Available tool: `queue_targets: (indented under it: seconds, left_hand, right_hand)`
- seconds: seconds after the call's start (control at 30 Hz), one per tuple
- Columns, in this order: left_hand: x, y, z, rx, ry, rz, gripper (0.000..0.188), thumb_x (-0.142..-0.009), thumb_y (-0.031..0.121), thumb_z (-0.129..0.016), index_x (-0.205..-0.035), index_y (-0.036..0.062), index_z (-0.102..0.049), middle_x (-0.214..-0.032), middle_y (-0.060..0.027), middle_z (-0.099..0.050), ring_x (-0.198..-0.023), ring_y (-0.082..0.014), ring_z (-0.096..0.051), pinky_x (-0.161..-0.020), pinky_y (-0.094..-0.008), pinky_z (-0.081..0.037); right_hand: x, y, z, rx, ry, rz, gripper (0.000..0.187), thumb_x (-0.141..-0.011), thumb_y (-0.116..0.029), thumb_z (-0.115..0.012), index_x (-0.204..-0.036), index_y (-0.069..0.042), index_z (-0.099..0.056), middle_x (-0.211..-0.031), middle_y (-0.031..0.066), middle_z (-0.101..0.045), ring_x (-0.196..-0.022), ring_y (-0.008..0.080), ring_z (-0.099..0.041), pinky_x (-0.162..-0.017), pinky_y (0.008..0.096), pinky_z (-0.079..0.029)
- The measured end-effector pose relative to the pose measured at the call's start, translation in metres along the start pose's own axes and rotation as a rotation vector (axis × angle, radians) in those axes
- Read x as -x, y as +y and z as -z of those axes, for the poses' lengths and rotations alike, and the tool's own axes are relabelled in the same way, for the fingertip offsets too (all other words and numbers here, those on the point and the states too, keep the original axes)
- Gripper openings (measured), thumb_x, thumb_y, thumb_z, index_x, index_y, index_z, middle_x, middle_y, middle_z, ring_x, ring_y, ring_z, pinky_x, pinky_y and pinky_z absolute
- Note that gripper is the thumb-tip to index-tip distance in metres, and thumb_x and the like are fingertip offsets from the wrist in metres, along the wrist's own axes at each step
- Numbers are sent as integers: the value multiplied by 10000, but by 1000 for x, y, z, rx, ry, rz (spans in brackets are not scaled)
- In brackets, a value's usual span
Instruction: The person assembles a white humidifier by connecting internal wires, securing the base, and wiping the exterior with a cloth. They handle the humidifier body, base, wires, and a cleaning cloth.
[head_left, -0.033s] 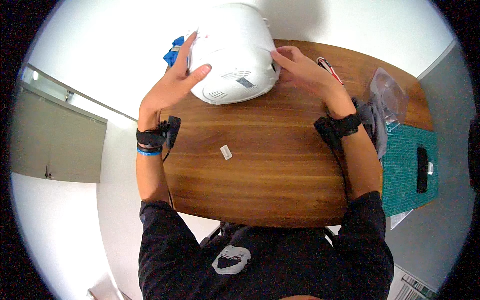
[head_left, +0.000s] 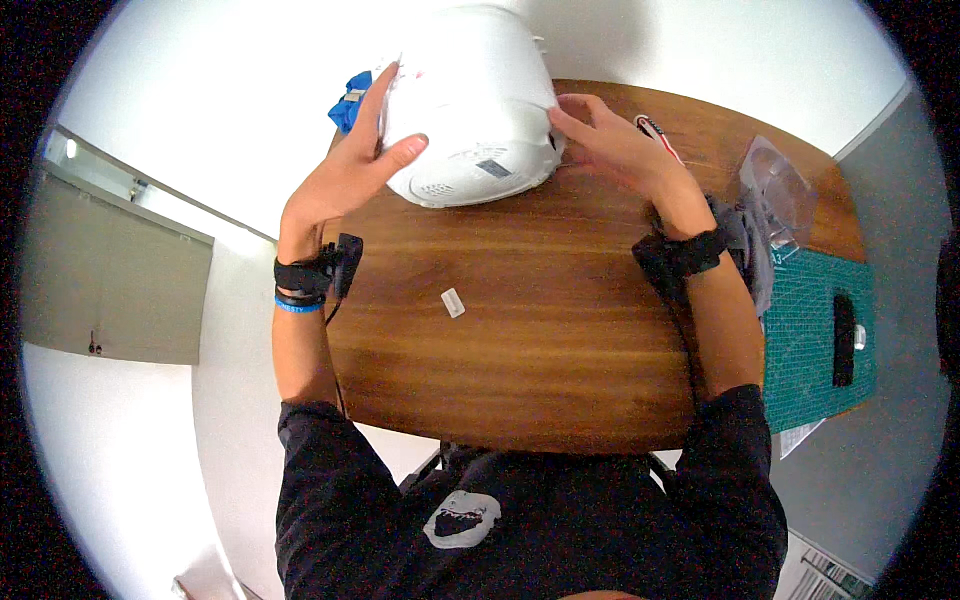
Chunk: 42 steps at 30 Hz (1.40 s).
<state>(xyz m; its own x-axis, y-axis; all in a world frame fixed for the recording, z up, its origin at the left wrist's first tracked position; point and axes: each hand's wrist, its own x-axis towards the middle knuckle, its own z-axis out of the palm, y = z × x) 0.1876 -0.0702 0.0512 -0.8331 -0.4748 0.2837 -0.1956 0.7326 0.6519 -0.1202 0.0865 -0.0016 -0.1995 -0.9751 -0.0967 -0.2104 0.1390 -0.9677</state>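
Note:
A large white rounded appliance (head_left: 470, 100) lies tipped at the far edge of the wooden table (head_left: 520, 340), its vented underside with a small label facing me. My left hand (head_left: 350, 170) grips its left side, with the thumb laid across the base. My right hand (head_left: 610, 140) holds the right rim of the base with its fingertips. Both wrists wear black bands with small devices.
A small white piece (head_left: 453, 302) lies on the table between my forearms. A blue object (head_left: 350, 105) peeks out behind the appliance. To the right are a red-and-white cable (head_left: 655, 135), a clear plastic bag (head_left: 775, 190) and a green cutting mat (head_left: 810, 340) with a black tool (head_left: 843, 340).

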Motion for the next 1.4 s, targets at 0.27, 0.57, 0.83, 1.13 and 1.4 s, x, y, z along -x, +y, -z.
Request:
queue_targets:
  seconds: [0.27,0.57,0.83,1.13,1.4]
  left_hand:
    - [26,11,-23,161,-10,-153,1370,-832,413,-928,-1718,49,51,-1759,-304,-117,-1637,-416,-158,-1313,-480,-216]
    - [38,19,-62,-260,160,-232,1511,-690,325,-1022,-1700,17,59,-1789,-231,41,-1649,-394,-98,-1308,-514,-278]
    - [48,6,-69,-177,74,-336,1250,-843,142,-907,-1696,27,-1,-1758,-287,99,-1632,-429,-120,-1272,-509,-385]
    - [64,10,-54,56,49,-167,614,-987,11,-740,-1512,68,-426,-1619,-157,-425,-1457,-303,-521,-1121,-442,-552]
    - [33,-3,-27,57,374,-251,534,-1050,135,-695,-1535,103,-475,-1518,-83,-584,-1245,-231,-666,-1030,-386,-574]
  right_hand:
    - [53,-7,17,340,-93,72,1169,-876,-501,-869,-1684,4,-192,-1510,260,-588,-1402,317,-580,-1161,383,-465]
    - [56,12,10,215,95,165,1333,-793,-309,-967,-1679,37,-34,-1636,262,-444,-1504,373,-462,-1279,457,-348]
    - [54,23,18,348,63,232,1349,-690,-247,-1021,-1662,27,-126,-1638,243,-420,-1521,357,-434,-1280,457,-353]
    - [52,37,35,546,52,317,1303,-707,-246,-1001,-1653,15,-142,-1631,258,-418,-1484,385,-484,-1262,461,-388]
    - [87,-9,16,321,269,550,1010,-819,-158,-879,-1643,-112,-296,-1691,229,-355,-1566,415,-364,-1265,508,-364]
